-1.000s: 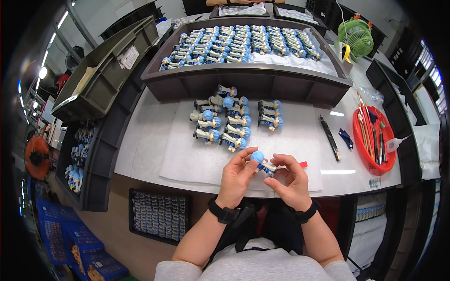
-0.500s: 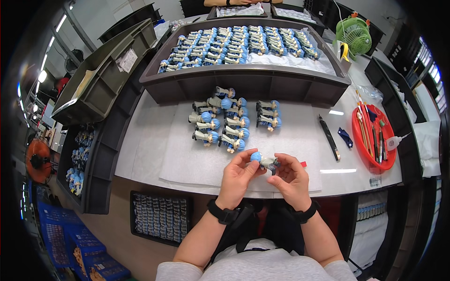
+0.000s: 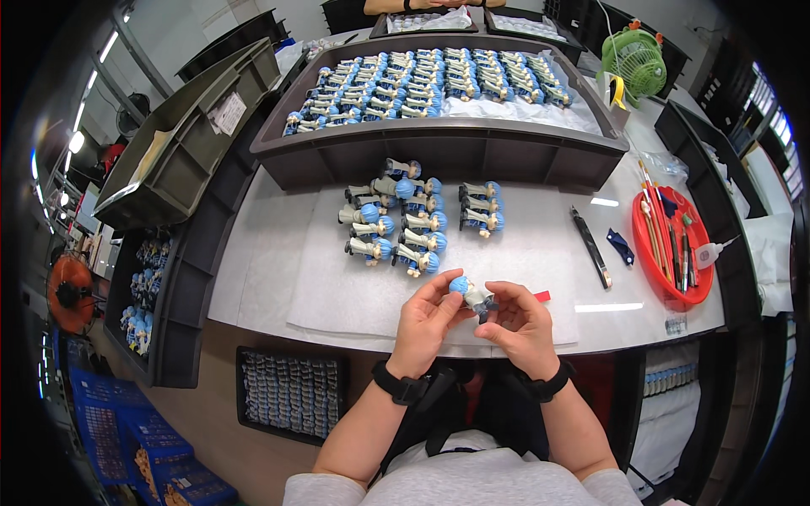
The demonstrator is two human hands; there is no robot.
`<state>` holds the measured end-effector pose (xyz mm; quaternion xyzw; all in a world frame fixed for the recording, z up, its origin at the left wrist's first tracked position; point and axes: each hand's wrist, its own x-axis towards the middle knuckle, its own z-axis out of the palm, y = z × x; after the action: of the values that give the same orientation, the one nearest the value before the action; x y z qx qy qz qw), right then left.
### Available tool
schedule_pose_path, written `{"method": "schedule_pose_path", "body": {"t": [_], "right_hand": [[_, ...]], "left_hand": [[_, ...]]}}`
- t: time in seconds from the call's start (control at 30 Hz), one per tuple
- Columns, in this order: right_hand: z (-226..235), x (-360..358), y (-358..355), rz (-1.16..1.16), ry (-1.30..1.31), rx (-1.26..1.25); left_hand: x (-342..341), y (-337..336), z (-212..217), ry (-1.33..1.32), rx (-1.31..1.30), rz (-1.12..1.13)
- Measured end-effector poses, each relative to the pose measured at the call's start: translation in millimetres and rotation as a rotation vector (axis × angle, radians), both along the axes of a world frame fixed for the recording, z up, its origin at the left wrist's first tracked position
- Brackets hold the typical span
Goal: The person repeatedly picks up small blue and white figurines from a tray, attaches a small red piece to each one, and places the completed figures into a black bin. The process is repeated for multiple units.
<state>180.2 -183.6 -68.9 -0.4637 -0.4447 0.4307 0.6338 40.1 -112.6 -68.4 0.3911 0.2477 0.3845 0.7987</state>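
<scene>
Above the table's front edge I hold a small figurine (image 3: 477, 297) with blue hair, a pale coat and dark legs. My left hand (image 3: 426, 325) pinches it at the head, thumb and fingers closed on the blue hair. My right hand (image 3: 525, 327) is closed around its dark leg end, with the fingertips partly hidden behind it. Beyond my hands several similar figurines (image 3: 423, 221) lie in a cluster on a white sheet (image 3: 329, 291). A short column of figurines (image 3: 482, 209) lies to the right of that cluster.
A large dark crate (image 3: 439, 152) with rows of figurines stands at the back. To the right lie a black pen-like tool (image 3: 591, 244), a dark blue piece (image 3: 621, 247) and a red basket (image 3: 639, 253) of brushes. Dark crates (image 3: 181, 325) flank the left; a green fan (image 3: 634, 63) stands back right.
The figurine has tilted, its dark legs now pointing further down. My right hand has shifted slightly left, with its fingers closer about the legs. The other figurines stay in place.
</scene>
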Motion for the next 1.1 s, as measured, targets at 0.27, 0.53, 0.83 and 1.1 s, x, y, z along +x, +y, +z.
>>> {"method": "schedule_pose_path", "body": {"t": [0.27,0.53,0.83,1.1], "right_hand": [[-1.0,-7.7,4.4,-0.011,-0.088,0.048],[5.5,6.2,2.1,-0.090,-0.261,0.060],[2.4,117.3,-142.6,-0.573,0.029,0.053],[-124.8,232.4,-411.9,-1.188,-0.324,-0.717]], "left_hand": [[-6.2,-1.3,-0.1,-0.058,0.102,0.037],[3.5,-1.2,-3.9,-0.054,0.191,0.029],[-12.8,11.8,-27.1,0.111,0.233,0.004],[-0.8,-2.2,-4.5,0.200,0.265,0.043]]}}
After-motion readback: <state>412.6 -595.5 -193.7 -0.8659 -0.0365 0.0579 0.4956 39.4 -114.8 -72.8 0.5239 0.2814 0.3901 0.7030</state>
